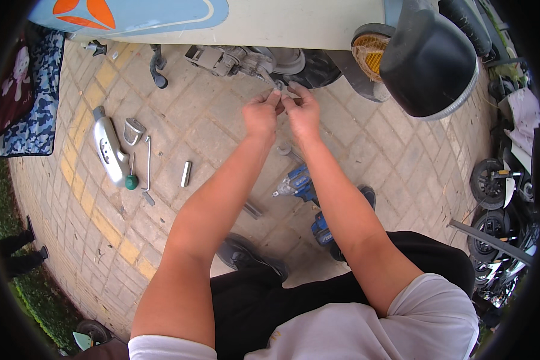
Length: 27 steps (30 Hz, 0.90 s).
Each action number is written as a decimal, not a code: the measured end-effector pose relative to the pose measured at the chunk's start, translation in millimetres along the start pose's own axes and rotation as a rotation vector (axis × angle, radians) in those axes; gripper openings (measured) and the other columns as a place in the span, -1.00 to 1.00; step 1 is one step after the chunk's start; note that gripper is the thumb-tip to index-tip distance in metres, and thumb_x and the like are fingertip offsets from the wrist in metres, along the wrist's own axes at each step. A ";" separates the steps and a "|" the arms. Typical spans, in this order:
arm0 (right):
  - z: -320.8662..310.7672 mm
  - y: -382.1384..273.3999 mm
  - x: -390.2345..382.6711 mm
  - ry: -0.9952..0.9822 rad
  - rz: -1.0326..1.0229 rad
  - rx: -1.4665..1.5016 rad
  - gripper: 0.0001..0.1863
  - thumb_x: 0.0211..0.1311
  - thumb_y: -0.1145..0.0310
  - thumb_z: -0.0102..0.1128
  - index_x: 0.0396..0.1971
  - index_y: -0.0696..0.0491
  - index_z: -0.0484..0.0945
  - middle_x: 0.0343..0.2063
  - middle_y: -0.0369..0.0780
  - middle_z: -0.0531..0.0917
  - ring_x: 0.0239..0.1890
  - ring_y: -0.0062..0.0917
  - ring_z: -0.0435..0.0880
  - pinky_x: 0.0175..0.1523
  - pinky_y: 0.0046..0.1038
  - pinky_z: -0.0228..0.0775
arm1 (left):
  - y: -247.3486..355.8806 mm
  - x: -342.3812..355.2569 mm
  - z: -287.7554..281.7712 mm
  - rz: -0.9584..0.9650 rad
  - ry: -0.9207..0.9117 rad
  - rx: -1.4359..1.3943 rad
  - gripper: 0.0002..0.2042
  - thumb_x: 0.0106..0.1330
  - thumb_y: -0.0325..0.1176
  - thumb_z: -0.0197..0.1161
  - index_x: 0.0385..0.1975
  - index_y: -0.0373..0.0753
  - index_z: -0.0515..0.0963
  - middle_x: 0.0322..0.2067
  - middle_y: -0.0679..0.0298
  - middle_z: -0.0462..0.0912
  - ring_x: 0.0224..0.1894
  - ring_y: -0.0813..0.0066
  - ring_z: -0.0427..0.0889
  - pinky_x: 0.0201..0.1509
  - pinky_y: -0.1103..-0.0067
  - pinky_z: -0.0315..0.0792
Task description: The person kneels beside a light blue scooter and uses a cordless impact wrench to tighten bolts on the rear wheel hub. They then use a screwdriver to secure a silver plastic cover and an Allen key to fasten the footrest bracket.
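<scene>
Side by side at the underside of a scooter, my left hand and my right hand have their fingertips pinched together. Between them is a small grey ring-shaped metal piece, partly covered by the fingers. Just beyond it is the dusty engine. Below my right forearm lies a blue cordless impact wrench, partly hidden by that arm. Left of my left forearm, a silver socket rests on the paving. A metal tube lies between my forearms.
Farther left lie a silver cover, a silver cap-like part, a green-handled screwdriver and a bent metal rod. A black rounded housing juts out at upper right. Parked motorbikes line the right; a person's legs show far left.
</scene>
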State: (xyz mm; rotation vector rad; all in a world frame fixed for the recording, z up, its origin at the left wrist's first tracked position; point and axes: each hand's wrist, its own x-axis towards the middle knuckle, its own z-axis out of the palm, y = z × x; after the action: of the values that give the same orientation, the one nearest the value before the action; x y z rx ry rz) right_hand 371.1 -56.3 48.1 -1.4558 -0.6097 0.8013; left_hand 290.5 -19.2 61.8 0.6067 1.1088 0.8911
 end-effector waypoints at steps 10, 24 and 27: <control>-10.8 16.7 18.6 -0.165 -0.252 -0.536 -0.55 0.01 0.37 0.30 -0.03 0.12 0.52 -0.45 -0.13 0.67 -0.53 -0.56 0.59 -0.37 -0.48 0.43 | 3.3 14.2 -13.3 0.079 -0.033 0.157 -0.79 0.22 -0.39 0.32 -0.36 -0.47 0.60 -0.52 0.26 0.59 -0.53 0.58 0.46 -0.44 0.61 0.38; -11.5 13.3 28.6 -0.218 -0.327 -0.690 -0.53 0.04 0.35 0.30 -0.01 0.12 0.46 -0.19 -0.08 0.68 -0.53 -0.46 0.65 -0.38 -0.42 0.47 | 17.9 20.2 -14.7 -0.015 -0.087 0.213 -0.85 0.18 -0.46 0.25 -0.41 -0.45 0.60 -0.56 0.27 0.56 -0.55 0.57 0.45 -0.47 0.63 0.35; -11.8 11.2 28.9 -0.228 -0.302 -0.681 -0.52 0.06 0.36 0.29 0.02 0.13 0.44 -0.17 -0.06 0.67 -0.53 -0.47 0.65 -0.37 -0.42 0.47 | 16.1 21.0 -14.9 -0.007 -0.089 0.207 -0.85 0.18 -0.45 0.24 -0.41 -0.45 0.60 -0.57 0.27 0.57 -0.56 0.57 0.45 -0.47 0.62 0.36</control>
State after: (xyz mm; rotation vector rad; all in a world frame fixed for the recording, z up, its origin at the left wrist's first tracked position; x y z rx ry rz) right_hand 396.8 -41.6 33.3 -1.8271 -1.3353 0.5403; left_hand 275.4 7.0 59.0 0.8047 1.1297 0.7407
